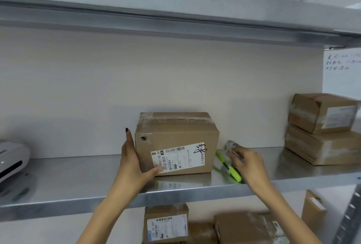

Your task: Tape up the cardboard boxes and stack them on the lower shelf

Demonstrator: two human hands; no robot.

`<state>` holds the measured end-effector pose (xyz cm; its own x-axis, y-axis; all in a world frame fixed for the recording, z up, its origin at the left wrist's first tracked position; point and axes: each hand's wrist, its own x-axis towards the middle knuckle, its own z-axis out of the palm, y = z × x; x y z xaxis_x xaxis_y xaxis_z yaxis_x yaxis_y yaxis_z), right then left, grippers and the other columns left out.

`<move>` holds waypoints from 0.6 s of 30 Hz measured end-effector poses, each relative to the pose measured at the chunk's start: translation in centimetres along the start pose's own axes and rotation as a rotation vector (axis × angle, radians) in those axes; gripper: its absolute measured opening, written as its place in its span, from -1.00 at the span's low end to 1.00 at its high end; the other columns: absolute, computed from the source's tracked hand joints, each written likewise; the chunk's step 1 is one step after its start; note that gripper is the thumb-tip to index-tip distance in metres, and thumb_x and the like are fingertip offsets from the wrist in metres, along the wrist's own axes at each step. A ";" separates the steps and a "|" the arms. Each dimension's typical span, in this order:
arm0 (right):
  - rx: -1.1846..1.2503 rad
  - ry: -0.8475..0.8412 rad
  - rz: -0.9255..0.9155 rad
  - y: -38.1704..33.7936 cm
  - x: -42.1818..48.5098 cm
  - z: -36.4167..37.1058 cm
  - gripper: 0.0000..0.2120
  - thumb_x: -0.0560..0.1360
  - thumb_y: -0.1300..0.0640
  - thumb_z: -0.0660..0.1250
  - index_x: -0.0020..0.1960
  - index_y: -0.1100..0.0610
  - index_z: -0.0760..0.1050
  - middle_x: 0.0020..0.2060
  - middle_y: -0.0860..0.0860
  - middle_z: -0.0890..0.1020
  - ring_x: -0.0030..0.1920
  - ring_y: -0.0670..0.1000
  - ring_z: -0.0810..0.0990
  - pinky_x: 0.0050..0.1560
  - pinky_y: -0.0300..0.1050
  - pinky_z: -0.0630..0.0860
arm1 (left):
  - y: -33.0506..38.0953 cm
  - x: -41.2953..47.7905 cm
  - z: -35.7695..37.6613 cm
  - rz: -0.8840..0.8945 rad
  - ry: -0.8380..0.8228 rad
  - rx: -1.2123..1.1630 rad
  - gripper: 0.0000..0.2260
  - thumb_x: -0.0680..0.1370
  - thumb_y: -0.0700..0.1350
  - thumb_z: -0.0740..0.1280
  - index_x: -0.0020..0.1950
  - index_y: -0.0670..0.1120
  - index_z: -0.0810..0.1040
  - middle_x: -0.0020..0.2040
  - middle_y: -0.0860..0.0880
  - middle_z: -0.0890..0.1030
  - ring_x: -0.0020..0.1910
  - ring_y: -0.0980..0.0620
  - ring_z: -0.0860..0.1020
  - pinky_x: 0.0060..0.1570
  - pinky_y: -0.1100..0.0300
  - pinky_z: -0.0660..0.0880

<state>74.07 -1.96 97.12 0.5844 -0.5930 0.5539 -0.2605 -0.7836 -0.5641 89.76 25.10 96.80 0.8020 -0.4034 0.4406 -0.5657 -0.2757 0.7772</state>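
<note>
Head view: your left hand [130, 157] grips the left front corner of the brown taped cardboard box [175, 136], thumb on its white shipping label [177, 157], fingers [128, 136] straight up the side. The box stands upright mid-way along the grey steel shelf [78, 175]. Your right hand [246, 161] is just right of the box, over the lime-green highlighter pen [236, 175] lying on the shelf. Its fingers reach a blurred grey roll [230, 144]; can't tell if they grip it. Two stacked brown cardboard boxes [322, 130] sit far right, with more cardboard boxes [166, 224] below the shelf.
</note>
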 end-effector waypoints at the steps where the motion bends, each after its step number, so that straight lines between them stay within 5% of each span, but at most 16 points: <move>1: -0.057 0.000 0.000 0.2 -0.2 0.5 -0.76 0.50 0.06 0.39 -0.29 0.11 0.48 -0.40 0.06 0.55 -0.26 0.17 0.58 -0.34 -0.08 0.25 | 0.1 -0.1 0.2 0.016 0.017 -0.004 0.28 0.24 -0.03 0.63 0.43 0.32 -0.43 0.54 0.01 0.10 0.49 -0.02 0.21 0.42 -0.02 0.26; 5: -0.197 0.038 -0.074 0.0 -0.4 1.1 -0.83 0.51 0.01 0.36 -0.12 0.11 0.60 -0.19 0.08 0.69 -0.11 0.17 0.62 -0.30 -0.13 0.28 | 0.6 -0.4 0.8 0.063 0.119 -0.037 0.30 0.18 -0.02 0.65 0.38 0.44 -0.41 0.54 0.06 0.06 0.51 0.01 0.15 0.43 -0.03 0.21; 11: -0.376 0.013 -0.046 -0.4 0.1 1.0 -0.65 0.43 -0.26 0.34 -0.16 0.03 0.52 -0.26 0.04 0.67 -0.19 0.12 0.60 -0.34 -0.14 0.27 | 0.8 -0.7 1.0 0.137 0.183 -0.007 0.27 0.18 0.00 0.65 0.42 0.41 -0.35 0.54 0.18 -0.03 0.54 0.07 0.04 0.46 0.00 0.14; 18: -0.530 -0.060 -0.165 -0.6 0.4 1.2 -0.66 0.56 -0.20 0.19 0.30 -0.16 0.38 -0.04 -0.08 0.68 -0.02 0.02 0.63 -0.28 -0.16 0.28 | 0.9 -0.9 1.0 0.180 0.214 0.035 0.23 0.22 -0.02 0.63 0.44 0.38 -0.33 0.54 0.20 -0.08 0.55 0.10 -0.03 0.44 0.06 0.11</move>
<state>75.44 -1.52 96.94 0.6886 -0.4556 0.5641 -0.5042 -0.8600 -0.0791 88.35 24.34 96.67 0.7083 -0.2560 0.6579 -0.7059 -0.2479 0.6635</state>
